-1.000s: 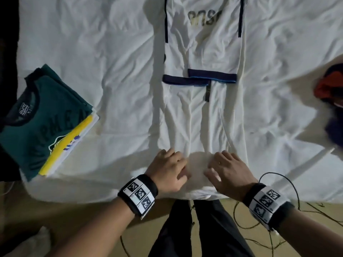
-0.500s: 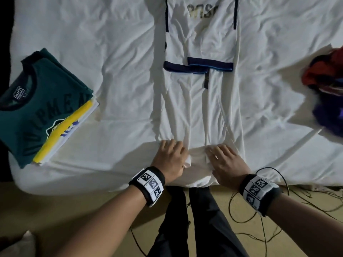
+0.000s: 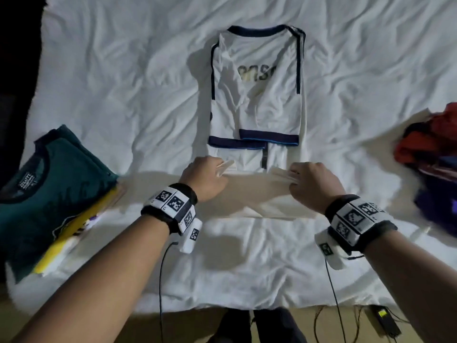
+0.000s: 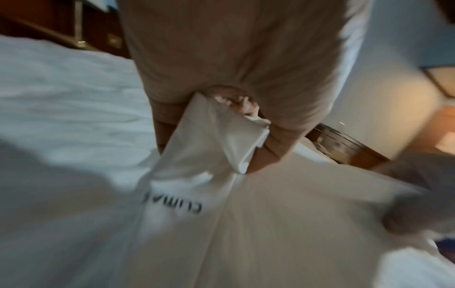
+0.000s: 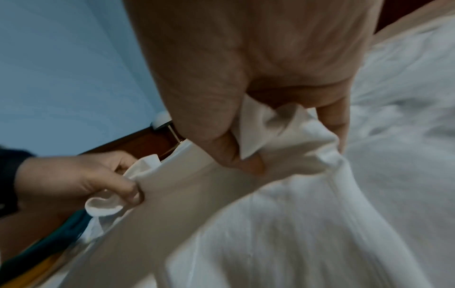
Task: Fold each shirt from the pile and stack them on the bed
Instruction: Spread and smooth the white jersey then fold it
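A white shirt with navy trim [image 3: 257,100] lies face down in the middle of the bed, its sleeves folded in. My left hand [image 3: 206,178] grips the left corner of its bottom hem [image 4: 221,140]. My right hand [image 3: 312,185] grips the right corner [image 5: 275,134]. Both hold the hem lifted off the bed and carried toward the collar, so the lower part of the shirt arches over itself. A stack of folded shirts [image 3: 52,194], dark green on top and yellow below, sits at the left edge of the bed.
A pile of unfolded clothes [image 3: 432,164], red and purple, lies at the right edge of the white bedsheet [image 3: 123,82]. Cables [image 3: 331,315] and a small black device [image 3: 384,320] are on the floor by the bed's near edge. My dark trouser legs show below.
Both hands took hold of the hem at the bed's near edge, lifted it and carried it forward toward the collar. The view has shifted forward over the bed.
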`<action>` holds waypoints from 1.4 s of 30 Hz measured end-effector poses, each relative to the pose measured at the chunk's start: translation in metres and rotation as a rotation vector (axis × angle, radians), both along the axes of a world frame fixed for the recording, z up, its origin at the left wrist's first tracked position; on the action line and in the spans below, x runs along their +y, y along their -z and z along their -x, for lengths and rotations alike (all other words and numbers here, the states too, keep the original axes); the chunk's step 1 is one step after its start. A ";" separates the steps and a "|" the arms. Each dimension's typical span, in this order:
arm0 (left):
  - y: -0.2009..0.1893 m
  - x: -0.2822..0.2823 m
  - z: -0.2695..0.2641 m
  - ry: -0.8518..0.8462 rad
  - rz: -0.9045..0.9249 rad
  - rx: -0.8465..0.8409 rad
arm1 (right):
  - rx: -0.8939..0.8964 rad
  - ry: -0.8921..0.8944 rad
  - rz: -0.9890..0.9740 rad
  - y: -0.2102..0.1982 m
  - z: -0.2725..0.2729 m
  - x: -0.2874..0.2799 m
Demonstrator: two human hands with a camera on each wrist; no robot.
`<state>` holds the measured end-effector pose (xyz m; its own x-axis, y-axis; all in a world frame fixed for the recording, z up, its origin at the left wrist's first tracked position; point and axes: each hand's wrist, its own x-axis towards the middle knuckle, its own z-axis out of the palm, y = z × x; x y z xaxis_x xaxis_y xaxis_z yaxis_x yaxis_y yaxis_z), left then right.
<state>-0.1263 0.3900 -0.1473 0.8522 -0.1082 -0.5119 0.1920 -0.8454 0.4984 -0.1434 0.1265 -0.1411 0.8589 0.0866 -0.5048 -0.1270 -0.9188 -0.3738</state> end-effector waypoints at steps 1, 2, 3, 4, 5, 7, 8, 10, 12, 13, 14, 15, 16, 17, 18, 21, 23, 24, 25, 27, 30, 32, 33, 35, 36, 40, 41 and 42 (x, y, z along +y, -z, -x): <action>0.003 0.002 -0.012 -0.096 0.073 -0.004 | -0.038 0.067 -0.059 0.004 -0.014 -0.004; 0.007 0.003 -0.024 -0.213 0.154 0.001 | -0.080 0.145 -0.131 0.009 -0.027 -0.008; 0.013 0.005 -0.034 -0.329 0.253 0.006 | -0.111 0.226 -0.199 0.015 -0.039 -0.011; 0.018 0.007 -0.043 -0.433 0.347 0.020 | -0.129 0.308 -0.258 0.021 -0.049 -0.013; 0.024 0.011 -0.051 -0.520 0.429 0.032 | -0.130 0.391 -0.321 0.027 -0.056 -0.015; 0.036 0.018 -0.061 -0.654 0.560 0.074 | -0.053 0.552 -0.462 0.039 -0.064 -0.020; 0.042 0.022 -0.063 -0.715 0.617 0.112 | 0.004 0.594 -0.516 0.044 -0.066 -0.022; 0.052 0.029 -0.061 -0.778 0.711 0.169 | 0.048 0.587 -0.536 0.053 -0.066 -0.026; 0.052 0.028 -0.058 -0.761 0.665 0.149 | -0.013 0.557 -0.523 0.056 -0.065 -0.028; 0.053 0.028 -0.058 -0.736 0.620 0.101 | -0.074 0.567 -0.547 0.055 -0.065 -0.027; 0.053 0.028 -0.059 -0.727 0.595 0.047 | -0.130 0.593 -0.595 0.053 -0.067 -0.025; 0.053 0.027 -0.061 -0.734 0.593 -0.008 | -0.164 0.640 -0.659 0.051 -0.069 -0.024; 0.050 0.027 -0.065 -0.744 0.605 -0.059 | -0.184 0.686 -0.723 0.052 -0.072 -0.025; 0.048 0.026 -0.071 -0.753 0.621 -0.102 | -0.190 0.735 -0.774 0.052 -0.078 -0.024; 0.047 0.026 -0.077 -0.766 0.627 -0.122 | -0.185 0.765 -0.789 0.055 -0.084 -0.024; 0.059 0.024 -0.095 -0.783 0.604 -0.051 | -0.113 0.801 -0.688 0.071 -0.105 -0.025; 0.069 0.021 -0.103 -0.755 0.537 -0.020 | -0.081 0.825 -0.629 0.079 -0.112 -0.024; 0.072 0.020 -0.106 -0.736 0.513 -0.029 | -0.095 0.827 -0.620 0.082 -0.114 -0.024; 0.074 0.021 -0.109 -0.725 0.510 -0.040 | -0.116 0.823 -0.624 0.084 -0.115 -0.025; 0.077 0.022 -0.113 -0.732 0.551 -0.051 | -0.131 0.819 -0.673 0.086 -0.118 -0.026; 0.081 0.024 -0.116 -0.733 0.567 -0.052 | -0.111 0.820 -0.695 0.088 -0.123 -0.028; 0.085 0.024 -0.117 -0.717 0.553 -0.047 | -0.101 0.805 -0.678 0.091 -0.126 -0.029; 0.087 0.024 -0.118 -0.711 0.550 -0.045 | -0.098 0.810 -0.683 0.092 -0.127 -0.029; 0.090 0.025 -0.119 -0.705 0.544 -0.044 | -0.095 0.815 -0.687 0.093 -0.128 -0.029; 0.091 0.025 -0.119 -0.699 0.541 -0.045 | -0.097 0.813 -0.681 0.094 -0.129 -0.029; 0.092 0.025 -0.119 -0.673 0.521 -0.069 | -0.090 0.811 -0.676 0.093 -0.133 -0.027; 0.092 0.025 -0.119 -0.671 0.519 -0.077 | -0.087 0.815 -0.679 0.092 -0.134 -0.026; 0.092 0.025 -0.119 -0.669 0.515 -0.083 | -0.084 0.818 -0.677 0.091 -0.136 -0.026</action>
